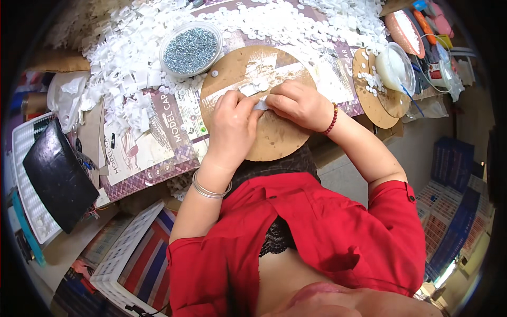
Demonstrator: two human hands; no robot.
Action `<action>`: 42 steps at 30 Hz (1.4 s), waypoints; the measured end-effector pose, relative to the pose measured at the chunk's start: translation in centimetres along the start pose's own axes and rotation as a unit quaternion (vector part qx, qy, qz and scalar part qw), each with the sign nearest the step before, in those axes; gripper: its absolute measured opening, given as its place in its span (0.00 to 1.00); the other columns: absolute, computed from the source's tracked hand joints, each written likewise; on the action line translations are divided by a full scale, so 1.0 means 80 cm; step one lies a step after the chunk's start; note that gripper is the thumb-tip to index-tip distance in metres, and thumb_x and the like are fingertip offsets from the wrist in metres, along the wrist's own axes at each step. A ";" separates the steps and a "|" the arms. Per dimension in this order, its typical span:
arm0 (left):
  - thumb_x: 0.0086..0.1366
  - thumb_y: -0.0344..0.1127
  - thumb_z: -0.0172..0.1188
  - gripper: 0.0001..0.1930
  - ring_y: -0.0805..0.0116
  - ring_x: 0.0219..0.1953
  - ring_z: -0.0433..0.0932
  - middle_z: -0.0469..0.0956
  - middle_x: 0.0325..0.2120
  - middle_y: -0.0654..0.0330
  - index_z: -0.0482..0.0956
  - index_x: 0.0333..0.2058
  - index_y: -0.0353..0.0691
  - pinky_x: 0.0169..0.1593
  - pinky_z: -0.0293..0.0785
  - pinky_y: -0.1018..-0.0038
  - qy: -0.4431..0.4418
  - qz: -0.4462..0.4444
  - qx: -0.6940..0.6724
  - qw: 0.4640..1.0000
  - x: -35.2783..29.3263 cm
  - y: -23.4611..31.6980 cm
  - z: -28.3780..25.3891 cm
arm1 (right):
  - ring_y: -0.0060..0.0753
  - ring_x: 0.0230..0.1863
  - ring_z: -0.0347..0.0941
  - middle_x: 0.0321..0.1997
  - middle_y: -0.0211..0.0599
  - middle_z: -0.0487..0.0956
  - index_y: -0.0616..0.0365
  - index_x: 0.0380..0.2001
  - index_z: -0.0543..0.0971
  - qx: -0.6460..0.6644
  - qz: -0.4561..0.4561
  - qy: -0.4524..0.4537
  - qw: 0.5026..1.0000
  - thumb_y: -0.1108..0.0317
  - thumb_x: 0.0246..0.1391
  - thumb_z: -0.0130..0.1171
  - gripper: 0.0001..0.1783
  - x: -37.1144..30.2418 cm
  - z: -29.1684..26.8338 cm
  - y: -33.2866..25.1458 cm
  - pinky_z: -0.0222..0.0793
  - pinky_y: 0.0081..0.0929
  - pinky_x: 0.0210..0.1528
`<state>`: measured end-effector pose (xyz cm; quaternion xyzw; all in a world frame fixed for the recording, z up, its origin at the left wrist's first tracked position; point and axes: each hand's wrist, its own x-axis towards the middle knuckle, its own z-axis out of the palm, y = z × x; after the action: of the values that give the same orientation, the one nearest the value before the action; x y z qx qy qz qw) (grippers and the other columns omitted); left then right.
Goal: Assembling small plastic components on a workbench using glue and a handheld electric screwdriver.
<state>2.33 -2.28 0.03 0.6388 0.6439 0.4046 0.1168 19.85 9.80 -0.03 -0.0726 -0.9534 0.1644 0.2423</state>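
Observation:
My left hand [235, 124] and my right hand [301, 105] meet over a round brown board [285, 138], near its middle. Between their pinched fingertips is a small white plastic piece [261, 104], gripped from both sides and partly covered by the fingers. More small white pieces [253, 86] lie on the board just beyond my hands. A single white disc [214, 73] rests by the board's left edge. Behind and left of the board stands a clear round tub [163, 62] full of tiny silvery-blue metal bits, whose exact kind I cannot make out.
White squarish plastic pieces [119, 74] are heaped at the left, and small white discs [285, 24] spread along the back. At right, a white tub [393, 61] with a blue stick stands by smaller round boards [383, 117]. A dark panel [58, 174] leans over a white tray at far left.

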 end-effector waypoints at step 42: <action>0.60 0.27 0.65 0.09 0.52 0.33 0.76 0.75 0.33 0.51 0.79 0.39 0.36 0.36 0.72 0.63 0.045 -0.075 -0.048 0.995 -0.012 -0.021 -0.018 | 0.49 0.56 0.73 0.59 0.43 0.77 0.48 0.55 0.79 -0.291 0.080 0.036 0.953 0.49 0.57 0.57 0.26 0.428 0.032 0.298 0.68 0.45 0.61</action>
<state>0.27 -3.48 -0.55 0.5633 0.6744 0.4536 0.1486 -9.85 38.82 4.51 -0.2222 -0.9415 -0.1039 0.2310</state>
